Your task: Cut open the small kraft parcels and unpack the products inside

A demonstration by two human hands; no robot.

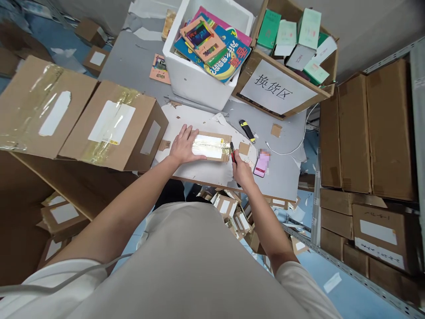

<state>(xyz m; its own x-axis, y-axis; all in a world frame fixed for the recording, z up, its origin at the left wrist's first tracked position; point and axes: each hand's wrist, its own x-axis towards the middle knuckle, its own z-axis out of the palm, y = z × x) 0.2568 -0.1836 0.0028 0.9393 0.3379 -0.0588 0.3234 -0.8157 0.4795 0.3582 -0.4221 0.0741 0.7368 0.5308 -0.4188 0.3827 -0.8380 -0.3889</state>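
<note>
A small flat cardboard box [207,153] with a white label and shiny tape lies on the table in front of me. My left hand [186,146] rests on its left end, thumb and fingers spread. At the box's right end, my right hand [242,169] grips a red and black utility knife [233,156]. The knife's tip is at the taped edge; whether the blade cuts in, I cannot tell. A second knife, black and yellow [247,131], lies beyond the right hand. A phone with a pink screen [261,165] lies just right of that hand.
Large taped cartons [109,119] stand at the left. Behind the work spot are a white foam box [199,84] of books and a carton [279,88] of green boxes. A white cable [299,148] crosses the right side. Shelved cartons [352,133] stand at far right.
</note>
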